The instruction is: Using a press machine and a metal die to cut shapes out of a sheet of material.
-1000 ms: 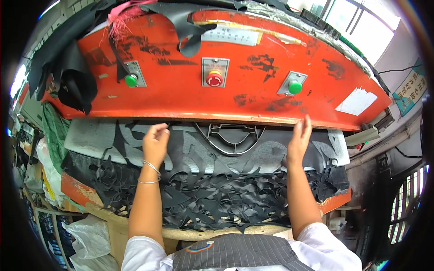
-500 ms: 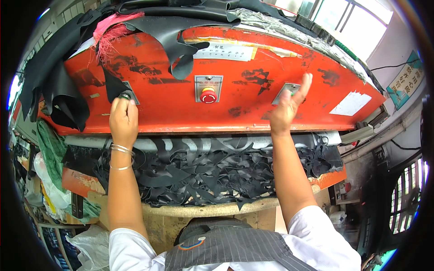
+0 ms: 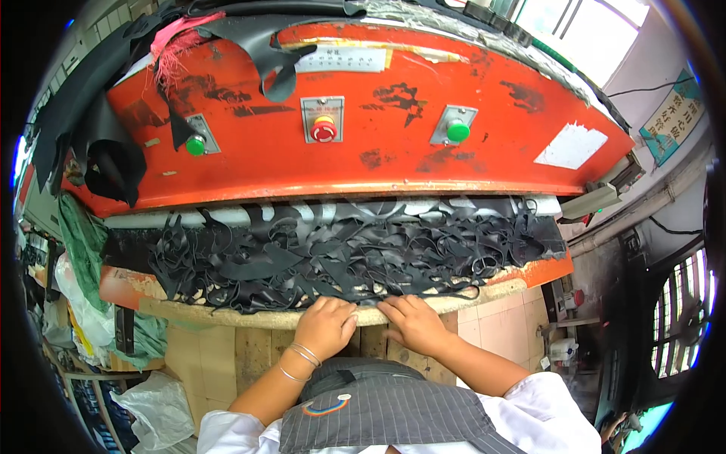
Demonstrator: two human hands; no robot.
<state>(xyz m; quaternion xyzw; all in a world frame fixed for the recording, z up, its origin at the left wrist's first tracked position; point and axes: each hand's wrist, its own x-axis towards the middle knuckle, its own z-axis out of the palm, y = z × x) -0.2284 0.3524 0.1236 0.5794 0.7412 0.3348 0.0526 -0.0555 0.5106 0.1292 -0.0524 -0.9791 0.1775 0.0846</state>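
Note:
My left hand [image 3: 325, 328], with two silver bangles on the wrist, rests its fingers on the padded tan front edge [image 3: 249, 318] of a red machine. Beside it my right hand [image 3: 416, 325] lies on the same edge, its fingers stretched and thumb apart. Neither hand holds anything that I can see. Just beyond the fingertips is a tangled heap of black leather scraps [image 3: 302, 257]. Above the heap, the red panel [image 3: 249, 163] carries a left green button [image 3: 196, 145], a red stop button [image 3: 324, 130] and a right green button [image 3: 458, 131].
Black leather sheets [image 3: 113, 159] hang over the panel's left side, near a pink frayed cloth [image 3: 172, 45]. Green sacking [image 3: 85, 227] and clear plastic bags [image 3: 155, 408] are at the left. A pale pipe [image 3: 650, 204] runs along the right wall.
Both hands have come down from the panel to the padded front edge. My left hand has left the left green button, and the right green button is uncovered. The view has shifted slightly.

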